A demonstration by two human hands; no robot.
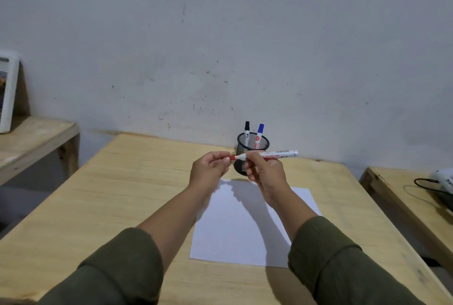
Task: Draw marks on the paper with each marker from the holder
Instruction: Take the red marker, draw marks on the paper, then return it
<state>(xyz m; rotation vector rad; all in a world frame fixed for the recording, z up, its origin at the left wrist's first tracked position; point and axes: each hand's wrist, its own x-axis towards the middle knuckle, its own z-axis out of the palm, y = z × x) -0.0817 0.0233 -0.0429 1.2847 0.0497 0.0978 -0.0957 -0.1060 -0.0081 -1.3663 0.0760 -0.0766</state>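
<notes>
red marker [269,155]: white barrel with red print, lying level in mid-air above the far edge of the paper, just in front of the holder; red tip pointing left.
right hand [264,170]: fingers closed round the marker's barrel near its tip end, rest of the barrel sticking out to the right.
left hand [208,170]: fingertips pinched at the red tip end; whether on a cap or on the bare tip, cannot tell.
paper [245,231]: white sheet flat on the bench, below and nearer than both hands, partly shaded by the forearms; small dark mark near its far left corner, too small to read.
holder [252,152]: black mesh cup, upright near the wall, lower part hidden behind the hands.
black marker [247,132]: standing in the holder, cap up.
blue marker [259,134]: beside it in the holder, leaning right, cap up.
bench [122,194]: pale wood, carrying paper and holder.
sleeves [117,273]: olive green, pushed up both forearms.
wall [220,47]: pale grey, scuffed.
side benches: one on each side; white frame [7,94] leaning on the left one, black cable [421,184] on the right one.
</notes>
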